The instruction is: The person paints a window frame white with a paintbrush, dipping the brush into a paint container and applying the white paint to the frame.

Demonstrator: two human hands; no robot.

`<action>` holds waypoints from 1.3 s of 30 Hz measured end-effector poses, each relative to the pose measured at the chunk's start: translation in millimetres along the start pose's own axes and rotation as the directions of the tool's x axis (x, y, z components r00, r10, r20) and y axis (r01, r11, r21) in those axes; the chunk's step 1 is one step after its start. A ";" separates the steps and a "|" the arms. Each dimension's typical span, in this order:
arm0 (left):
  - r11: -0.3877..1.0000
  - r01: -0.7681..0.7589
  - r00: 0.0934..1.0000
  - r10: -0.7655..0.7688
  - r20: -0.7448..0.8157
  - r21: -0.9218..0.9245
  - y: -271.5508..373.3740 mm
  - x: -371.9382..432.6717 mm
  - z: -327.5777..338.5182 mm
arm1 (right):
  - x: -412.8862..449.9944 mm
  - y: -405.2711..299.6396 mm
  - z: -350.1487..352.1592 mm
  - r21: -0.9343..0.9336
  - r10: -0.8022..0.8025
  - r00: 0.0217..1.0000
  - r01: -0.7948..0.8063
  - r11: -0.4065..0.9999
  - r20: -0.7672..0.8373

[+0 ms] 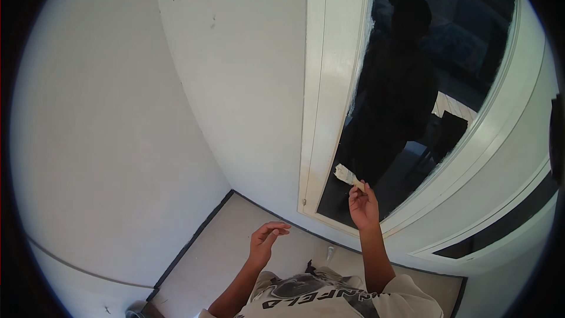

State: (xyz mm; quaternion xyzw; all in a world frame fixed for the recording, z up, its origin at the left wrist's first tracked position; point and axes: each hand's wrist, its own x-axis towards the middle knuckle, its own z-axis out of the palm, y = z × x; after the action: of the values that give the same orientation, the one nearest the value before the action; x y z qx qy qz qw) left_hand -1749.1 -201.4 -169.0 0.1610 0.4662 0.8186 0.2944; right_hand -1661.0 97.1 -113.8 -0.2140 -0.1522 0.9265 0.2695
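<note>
My right hand (364, 205) grips the wooden handle of a paintbrush (346, 175), whose bristles are coated in whitish paint and point up and left. Behind the brush is a dark glass pane (397, 110) that reflects a person's outline. A cream-painted window or door frame (324, 141) surrounds the glass, with uneven white paint along its inner left edge. Whether the bristles touch the glass or frame cannot be told. To the left, over the floor, my left hand (267, 238) is held in the air with its fingers slightly bent and nothing in it.
Pale walls (260, 97) meet in a corner at the left, with a dark skirting strip (194, 236) along the floor. A small whitish object (330, 253) stands near the wall. A dark round container (140, 310) is at the bottom left. Another framed pane (499, 225) lies at the right.
</note>
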 end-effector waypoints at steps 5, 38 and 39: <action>0.999 0.039 0.998 -0.038 0.057 -0.017 -1.1 36.5 -31.8 | 12.1 20.7 4.3 0.007 -0.067 0.998 0.067 0.998 0.010; 0.996 0.086 0.817 -0.090 0.569 0.034 70.9 95.8 -28.5 | -144.2 41.5 15.0 0.023 -0.699 0.706 0.705 0.709 -0.109; 0.995 0.093 0.810 -0.100 0.577 0.041 72.3 94.4 -21.5 | -146.6 36.5 16.7 0.018 -0.710 0.697 0.715 0.699 -0.102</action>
State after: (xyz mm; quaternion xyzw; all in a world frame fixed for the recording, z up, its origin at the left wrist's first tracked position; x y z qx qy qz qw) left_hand -1857.8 -184.4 -119.0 0.3798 0.3667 0.7124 0.4623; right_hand -1572.9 -18.0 -67.8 -0.1712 -0.1852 0.7436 0.6192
